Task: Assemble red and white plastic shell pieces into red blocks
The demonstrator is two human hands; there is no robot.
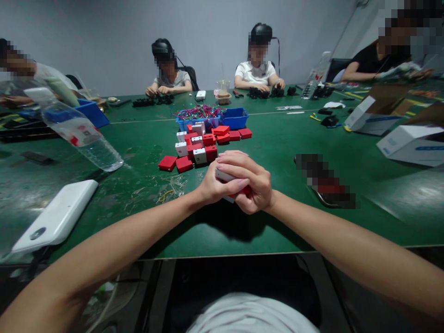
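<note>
Both my hands meet above the green table [277, 222], near its front edge. My left hand [211, 185] and my right hand [251, 182] are closed together round a small red and white block [224, 175]; only its white top and a red edge show between the fingers. Just beyond the hands lies a heap of similar red and white blocks [201, 145]. Behind the heap stand two blue trays [236, 118], one filled with coloured wires [197, 112].
A tilted plastic water bottle [83, 134] and a white power bank [55, 215] lie at the left. White cardboard boxes [412, 143] sit at the right, a blurred-out object [324, 180] nearer. Several other people sit round the table's far side and ends.
</note>
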